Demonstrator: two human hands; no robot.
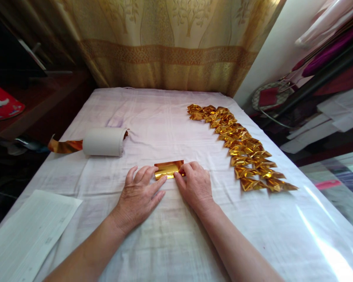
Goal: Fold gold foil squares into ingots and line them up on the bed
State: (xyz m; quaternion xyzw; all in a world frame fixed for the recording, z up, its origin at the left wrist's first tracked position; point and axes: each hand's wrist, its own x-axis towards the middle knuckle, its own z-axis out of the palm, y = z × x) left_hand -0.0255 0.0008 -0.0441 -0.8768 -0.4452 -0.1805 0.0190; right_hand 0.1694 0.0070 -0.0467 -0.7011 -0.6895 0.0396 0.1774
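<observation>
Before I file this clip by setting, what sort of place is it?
Probably a room in a home: a patterned gold curtain hangs beyond a cloth-covered surface, and purple cloth shows among other fabrics at the right.

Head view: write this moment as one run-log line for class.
left hand: touching gold foil; right hand: touching gold foil; white cylinder: lying left; folded pieces: right

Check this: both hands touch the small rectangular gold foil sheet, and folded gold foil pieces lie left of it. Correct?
No, the folded gold foil pieces lie right of the sheet in the head view; left hand and right hand do touch it.
</observation>
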